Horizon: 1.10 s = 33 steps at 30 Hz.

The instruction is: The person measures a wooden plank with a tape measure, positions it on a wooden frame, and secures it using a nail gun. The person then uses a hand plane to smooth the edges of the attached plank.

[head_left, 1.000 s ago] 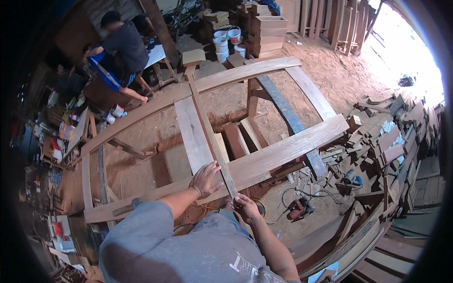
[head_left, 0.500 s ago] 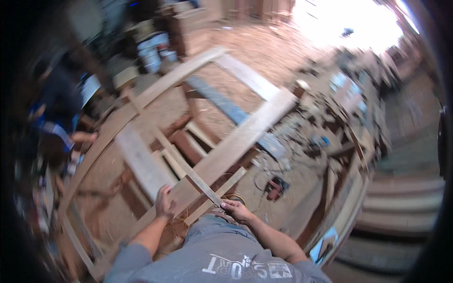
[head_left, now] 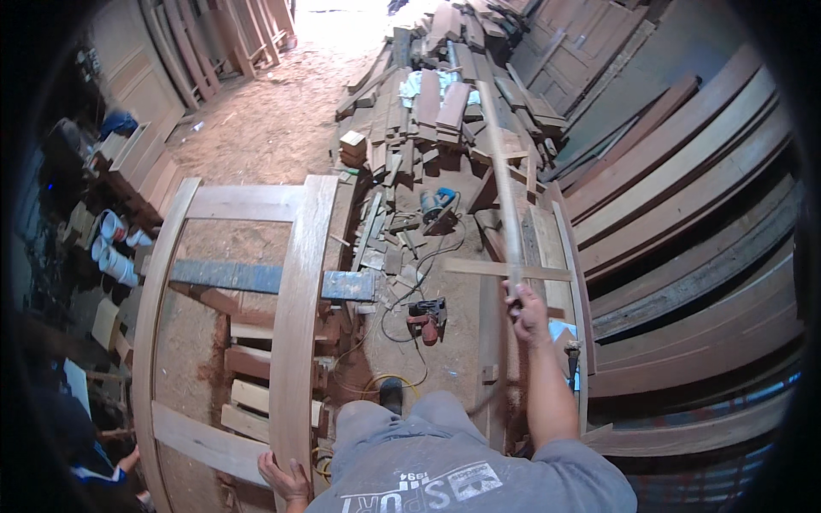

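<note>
My right hand (head_left: 530, 315) is closed around the near end of a long, thin wooden strip (head_left: 496, 162). The strip points away from me over the right side, slightly blurred by motion. At lower left, my left hand (head_left: 285, 479) lies on a wooden door frame (head_left: 304, 256), fingers apart, where a crosspiece (head_left: 201, 434) meets the right-hand upright. This frame has two long uprights joined by pale crosspieces. A grey-blue board (head_left: 227, 275) passes beneath it, its end showing past the right upright.
Two power tools, one red and black (head_left: 426, 321) and one blue (head_left: 438, 202), lie on the dusty floor among cables and offcuts. Stacked planks (head_left: 684, 222) line the right. A wood pile (head_left: 436, 94) rises ahead. Another person's hand (head_left: 130, 459) is at lower left, near white buckets (head_left: 115, 256).
The view has swung right. The strip, which lay across the frame, has moved off it to the right in my right hand. My left hand has come to rest on the upright.
</note>
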Each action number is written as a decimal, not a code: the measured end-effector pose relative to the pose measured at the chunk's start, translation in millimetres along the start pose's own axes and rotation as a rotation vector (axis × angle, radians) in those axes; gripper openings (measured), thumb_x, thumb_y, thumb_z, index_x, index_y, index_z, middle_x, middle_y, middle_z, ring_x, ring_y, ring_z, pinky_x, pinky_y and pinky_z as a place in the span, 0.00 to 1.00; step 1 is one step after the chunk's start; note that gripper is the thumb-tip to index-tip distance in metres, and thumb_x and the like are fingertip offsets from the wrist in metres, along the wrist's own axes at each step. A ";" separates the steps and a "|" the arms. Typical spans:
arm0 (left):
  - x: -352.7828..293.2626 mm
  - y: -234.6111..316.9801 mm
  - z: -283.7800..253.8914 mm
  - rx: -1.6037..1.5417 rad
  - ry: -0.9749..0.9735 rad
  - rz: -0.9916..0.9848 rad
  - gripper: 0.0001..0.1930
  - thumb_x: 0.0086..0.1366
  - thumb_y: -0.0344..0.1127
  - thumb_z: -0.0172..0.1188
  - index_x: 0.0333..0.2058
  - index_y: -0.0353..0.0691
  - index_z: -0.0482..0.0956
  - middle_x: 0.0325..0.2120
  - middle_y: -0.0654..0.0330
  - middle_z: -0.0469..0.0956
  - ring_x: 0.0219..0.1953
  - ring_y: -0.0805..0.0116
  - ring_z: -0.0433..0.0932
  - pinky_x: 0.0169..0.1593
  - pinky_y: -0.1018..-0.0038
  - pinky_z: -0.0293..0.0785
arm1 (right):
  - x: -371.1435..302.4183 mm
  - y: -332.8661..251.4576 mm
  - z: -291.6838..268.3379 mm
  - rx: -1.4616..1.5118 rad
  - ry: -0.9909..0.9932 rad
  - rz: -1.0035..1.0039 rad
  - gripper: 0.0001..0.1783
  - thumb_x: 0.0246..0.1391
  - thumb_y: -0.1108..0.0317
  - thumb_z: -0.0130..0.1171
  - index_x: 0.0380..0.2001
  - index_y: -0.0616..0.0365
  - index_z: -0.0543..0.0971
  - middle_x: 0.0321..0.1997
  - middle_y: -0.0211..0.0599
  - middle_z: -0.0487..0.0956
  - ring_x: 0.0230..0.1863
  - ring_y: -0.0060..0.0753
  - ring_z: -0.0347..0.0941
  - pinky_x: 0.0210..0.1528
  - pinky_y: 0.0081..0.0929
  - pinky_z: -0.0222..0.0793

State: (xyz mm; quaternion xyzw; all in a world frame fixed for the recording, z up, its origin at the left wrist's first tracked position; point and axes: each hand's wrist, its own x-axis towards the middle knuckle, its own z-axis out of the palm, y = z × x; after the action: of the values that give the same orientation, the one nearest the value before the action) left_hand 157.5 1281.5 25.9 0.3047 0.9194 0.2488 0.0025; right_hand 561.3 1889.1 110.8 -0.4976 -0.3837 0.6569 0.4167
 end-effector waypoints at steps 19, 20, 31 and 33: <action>-0.3 -1.8 -1.6 0.030 0.036 0.082 0.37 0.68 0.58 0.64 0.59 0.30 0.68 0.57 0.35 0.67 0.62 0.34 0.66 0.65 0.40 0.61 | 34.9 -47.8 -193.2 0.112 0.254 0.096 0.16 0.77 0.60 0.53 0.54 0.59 0.82 0.39 0.28 0.82 0.29 0.16 0.72 0.23 0.15 0.63; 0.1 3.5 -3.9 0.037 0.026 0.058 0.37 0.67 0.59 0.64 0.59 0.31 0.68 0.57 0.35 0.68 0.62 0.33 0.66 0.66 0.40 0.61 | 39.2 -45.7 -196.4 0.103 0.261 0.098 0.16 0.77 0.59 0.53 0.54 0.59 0.82 0.39 0.28 0.82 0.29 0.16 0.72 0.23 0.15 0.63; -3.8 -4.7 10.0 0.032 0.053 0.056 0.38 0.61 0.55 0.71 0.61 0.37 0.69 0.58 0.40 0.70 0.64 0.35 0.66 0.69 0.41 0.61 | 99.7 -33.8 -268.2 0.343 0.610 0.132 0.17 0.75 0.59 0.56 0.55 0.60 0.80 0.43 0.40 0.84 0.37 0.36 0.82 0.41 0.31 0.85; -4.2 -2.0 -2.0 0.091 0.062 0.065 0.39 0.60 0.56 0.73 0.60 0.37 0.69 0.58 0.41 0.70 0.63 0.37 0.67 0.69 0.43 0.62 | 99.2 -19.2 -264.7 0.429 0.614 0.194 0.19 0.74 0.60 0.57 0.58 0.62 0.79 0.50 0.42 0.83 0.43 0.40 0.82 0.42 0.33 0.85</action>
State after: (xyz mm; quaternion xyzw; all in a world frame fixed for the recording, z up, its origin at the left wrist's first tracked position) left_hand 159.5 1276.9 26.1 0.3266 0.9190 0.2159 -0.0478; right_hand 806.6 2011.9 39.7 -0.6067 -0.0464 0.5789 0.5428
